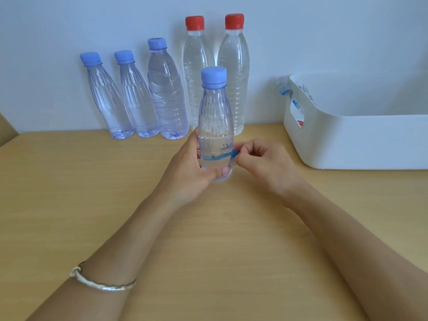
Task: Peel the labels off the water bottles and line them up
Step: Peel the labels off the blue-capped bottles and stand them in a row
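A small clear bottle with a blue cap (214,112) stands upright at the table's middle, gripped low by my left hand (187,167). A thin blue strip of label (223,155) still clings around its lower body. My right hand (261,163) pinches the strip's free end at the bottle's right side. Behind, against the wall, several bare bottles stand in a row: two small blue-capped ones (108,100) (139,98), a larger blue-capped one (168,93), and two tall red-capped ones (196,72) (234,70).
A white plastic bin (352,140) sits at the right on the wooden table (92,181), with peeled labels (286,89) hanging at its rim and showing through its handle hole. A silver bangle (102,283) circles my left wrist.
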